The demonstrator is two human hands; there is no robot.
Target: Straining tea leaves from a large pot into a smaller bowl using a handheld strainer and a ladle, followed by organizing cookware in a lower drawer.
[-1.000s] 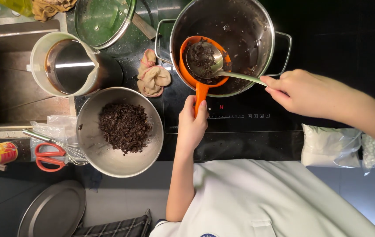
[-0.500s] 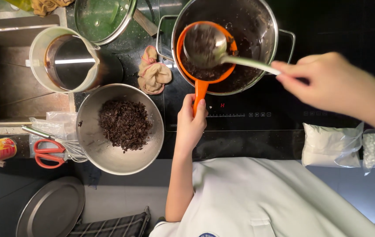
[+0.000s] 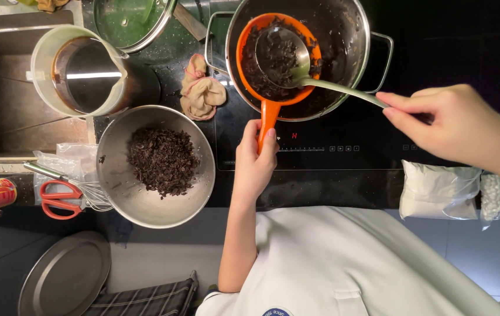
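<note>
My left hand (image 3: 254, 159) grips the handle of an orange strainer (image 3: 273, 88) held over a steel pot (image 3: 355, 35) on a black induction hob (image 3: 343, 140). Dark wet leaves fill the strainer. My right hand (image 3: 449, 123) holds the pale green handle of a ladle (image 3: 288, 55) whose bowl presses into the leaves in the strainer. Left of the hob stands a steel bowl (image 3: 144, 199) with a heap of the same dark leaves.
A white jug (image 3: 80, 73) of dark liquid, a glass lid (image 3: 133, 20) and a crumpled cloth (image 3: 202, 90) lie at the back left. Red scissors (image 3: 60, 199), a whisk and a can sit at the left edge. Two white bags (image 3: 437, 190) rest at the right. A round metal tray (image 3: 65, 275) lies near me.
The ladle has tipped dark leaves into the strainer, which was nearly bare before, and its bowl now presses on them. My left hand has kept the strainer over the pot.
</note>
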